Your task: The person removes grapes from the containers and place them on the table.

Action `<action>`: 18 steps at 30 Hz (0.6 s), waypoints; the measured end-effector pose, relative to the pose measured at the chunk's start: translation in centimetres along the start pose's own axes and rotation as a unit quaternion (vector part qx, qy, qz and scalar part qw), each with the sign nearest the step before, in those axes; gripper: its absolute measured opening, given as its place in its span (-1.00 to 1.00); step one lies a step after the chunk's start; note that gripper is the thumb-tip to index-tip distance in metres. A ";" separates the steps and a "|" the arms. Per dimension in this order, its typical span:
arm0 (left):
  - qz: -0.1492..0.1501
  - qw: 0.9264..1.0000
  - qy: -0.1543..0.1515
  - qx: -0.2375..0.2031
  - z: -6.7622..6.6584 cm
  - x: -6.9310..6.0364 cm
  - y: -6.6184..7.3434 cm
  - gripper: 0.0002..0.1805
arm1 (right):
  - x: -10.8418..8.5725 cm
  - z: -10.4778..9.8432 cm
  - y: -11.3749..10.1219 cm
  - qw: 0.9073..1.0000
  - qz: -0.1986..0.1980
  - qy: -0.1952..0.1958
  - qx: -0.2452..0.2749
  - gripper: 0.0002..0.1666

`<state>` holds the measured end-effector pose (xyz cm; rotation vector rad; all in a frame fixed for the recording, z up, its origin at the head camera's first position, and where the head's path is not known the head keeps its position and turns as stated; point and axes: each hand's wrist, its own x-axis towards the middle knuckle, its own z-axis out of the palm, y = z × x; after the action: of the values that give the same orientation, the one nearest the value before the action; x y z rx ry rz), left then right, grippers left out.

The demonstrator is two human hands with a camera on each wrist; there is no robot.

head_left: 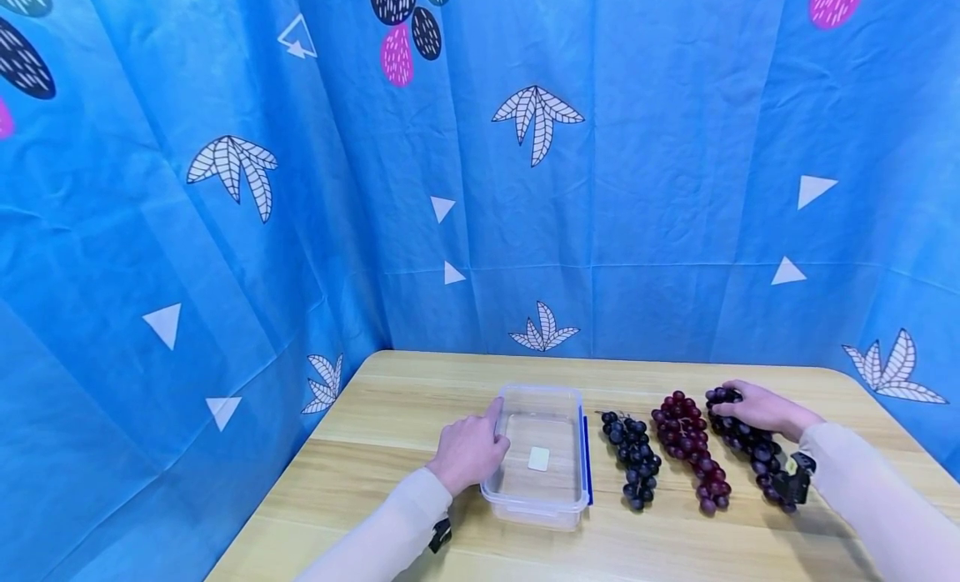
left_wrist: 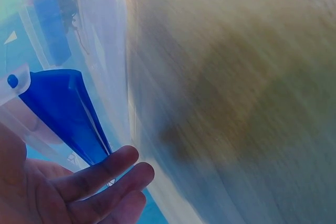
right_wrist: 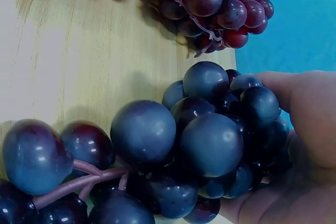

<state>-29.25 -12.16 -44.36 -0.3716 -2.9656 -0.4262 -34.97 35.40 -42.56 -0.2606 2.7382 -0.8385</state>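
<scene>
At the left side of a clear plastic container (head_left: 525, 509), my left hand (head_left: 468, 450) holds the rim, with thumb and forefinger over the edge. In the left wrist view, the other fingers (left_wrist: 107, 179) lie bent beside a blue side latch (left_wrist: 63, 108) that sticks out. My right hand (head_left: 765, 408) grips the far end of the rightmost bunch of dark grapes (head_left: 761, 457). The right wrist view shows thumb and fingers on either side of these dark grapes (right_wrist: 210, 140); the bunch's near end lies along the table.
A red grape bunch (head_left: 686, 432) lies just left of the gripped one, and another dark bunch (head_left: 633, 461) lies between it and the container. A white square (head_left: 538, 459) shows in the container. Blue patterned curtains (head_left: 480, 190) stand behind and left of the wooden table (head_left: 337, 490).
</scene>
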 end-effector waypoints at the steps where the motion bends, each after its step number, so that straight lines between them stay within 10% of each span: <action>1: 0.000 1.000 0.000 0.000 0.0 0.0 0.0 -0.25 | 0.0 0.0 0.0 1.000 0.000 -0.001 0.000 -0.04; 18: -0.002 1.000 0.000 0.002 -0.1 0.0 0.1 -0.25 | -0.3 -0.3 0.0 1.000 -0.006 0.000 -0.012 -0.05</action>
<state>-29.26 -12.09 -44.24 -0.3646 -2.9671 -0.4201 -34.83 35.61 -42.25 -0.2817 2.7520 -0.8080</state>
